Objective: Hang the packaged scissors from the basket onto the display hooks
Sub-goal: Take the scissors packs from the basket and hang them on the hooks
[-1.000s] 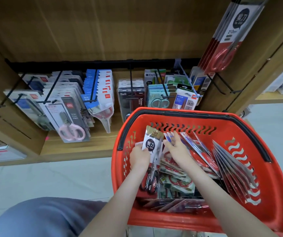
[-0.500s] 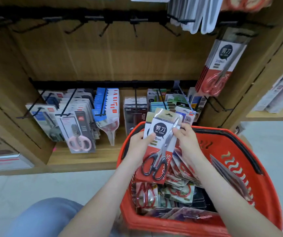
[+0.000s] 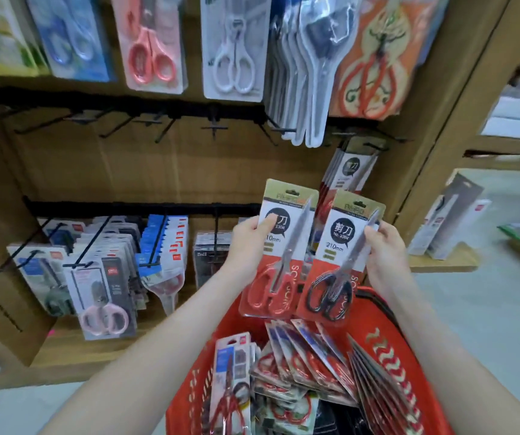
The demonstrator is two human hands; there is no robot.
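head view
left hand (image 3: 247,246): fingers curled behind the left edge of the red-handled pack (image 3: 279,255), thumb pressed flat on its front label, clamping the card.
right hand (image 3: 384,255): fingers wrapped over the right edge of the black-handled pack (image 3: 338,262), pinching it beside the blade tip.
where the packs are: both upright and side by side, inner edges meeting, held above the far rim of the basket (image 3: 390,356) and in front of the display.
pack make: flat card with a gold top band and hang slot, white middle and red base. A glossy clear blister covers the steel blades.
basket make: red moulded plastic with wavy slots cut in the wall. It holds more packaged scissors (image 3: 302,365), some fanned on edge, some lying loose.
middle hooks (image 3: 214,127): thin black wire prongs jutting forward from a black bar. The plain wooden panel (image 3: 158,164) beneath them leaves open room above the lower row.
matching stock (image 3: 349,171): packs of the same style hang on the rightmost hook, just beyond the held pair and close to the wooden side post (image 3: 440,120).
upper row: the pink scissors pack (image 3: 152,42) and the white scissors pack (image 3: 233,48), both rigid blisters, reach down to the middle bar.
lower row (image 3: 102,296): crowded packs on long hooks over a wooden shelf (image 3: 64,343).
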